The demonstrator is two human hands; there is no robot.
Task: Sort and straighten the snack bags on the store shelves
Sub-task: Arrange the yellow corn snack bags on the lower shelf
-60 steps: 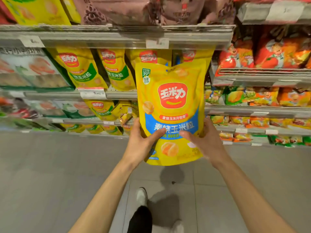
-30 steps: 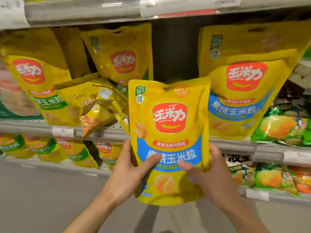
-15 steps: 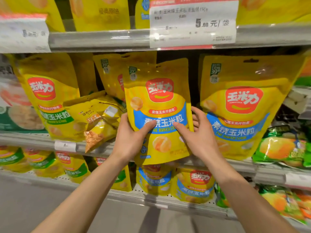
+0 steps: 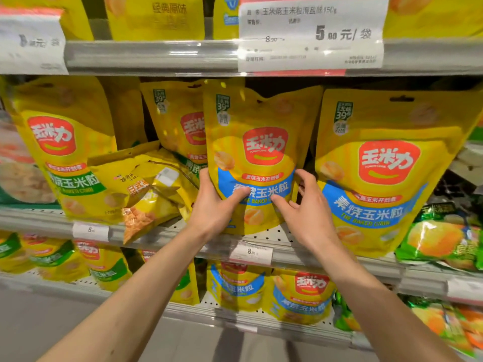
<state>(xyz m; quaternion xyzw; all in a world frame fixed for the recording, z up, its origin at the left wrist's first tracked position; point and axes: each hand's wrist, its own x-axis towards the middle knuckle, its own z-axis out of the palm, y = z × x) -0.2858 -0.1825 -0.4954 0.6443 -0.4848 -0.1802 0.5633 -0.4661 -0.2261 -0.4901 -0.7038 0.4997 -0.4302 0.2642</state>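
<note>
Fingers of my left hand [image 4: 213,205] grip the blue bag [image 4: 254,158] standing on the shelf [image 4: 264,237]; my right hand [image 4: 304,209] looks slackened beside it. Letting go carelessly, I judge it could slump forward or nudge the toppled bag [image 4: 146,189] left.

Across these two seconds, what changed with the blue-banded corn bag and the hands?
The blue-banded bag went from held out in the aisle to standing on the middle shelf, beside the bigger blue-banded bag. The left hand still grips its lower edge; the right hand has loosened, thumb touching only. The toppled small bags on the left stayed put.
</note>
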